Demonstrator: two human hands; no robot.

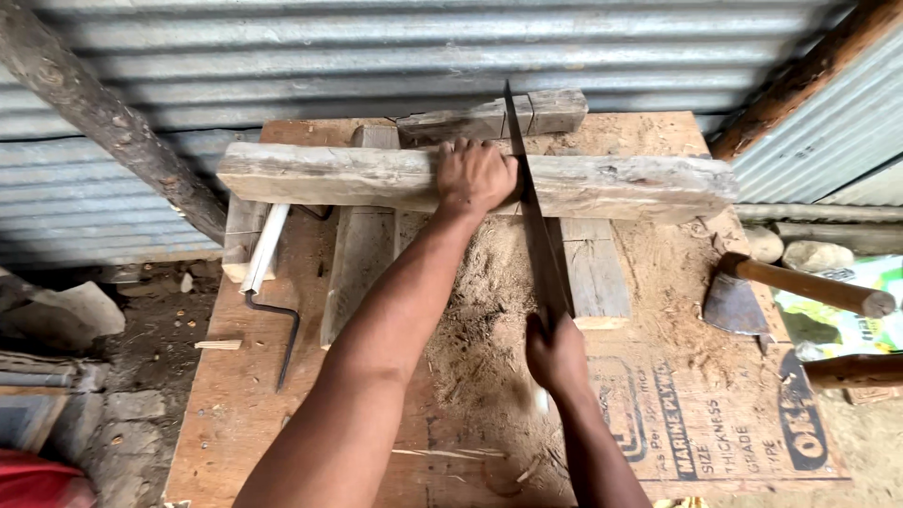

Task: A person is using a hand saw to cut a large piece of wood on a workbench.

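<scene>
So from the head view: the left hand [475, 176] is planted flat-ish on a rough grey timber beam [621, 186], fingers curled over its far edge, pinning it down right beside the saw cut. The right hand [557, 356] is wrapped tight around the handle of a handsaw [534, 221], whose blade runs from near to far, crossing the beam and touching the thumb side of the left hand, so basically zero slack there. The beam lies left to right across the far part of the plywood surface [245, 404], propped on two short planks [362, 259] that run near to far under it; its right end sticks out just past the surface's right edge. Behind it sits a smaller wood block [555, 110], hard up against the corrugated metal wall [376, 56], so no room on the far side. Sawdust [489, 310] is piled between the two arms. On the left, a pale angle strip [263, 249] and a bent dark metal rod [287, 334] lie near the surface's left edge, well apart from the saw. On the right, a hatchet [738, 301] with a wooden handle rests at the right edge, near the beam's end but clear of the blade. The near left part of the surface is the open bit, just a small wood chip [218, 344] there. A log post [103, 118] leans in at the far left.
</scene>
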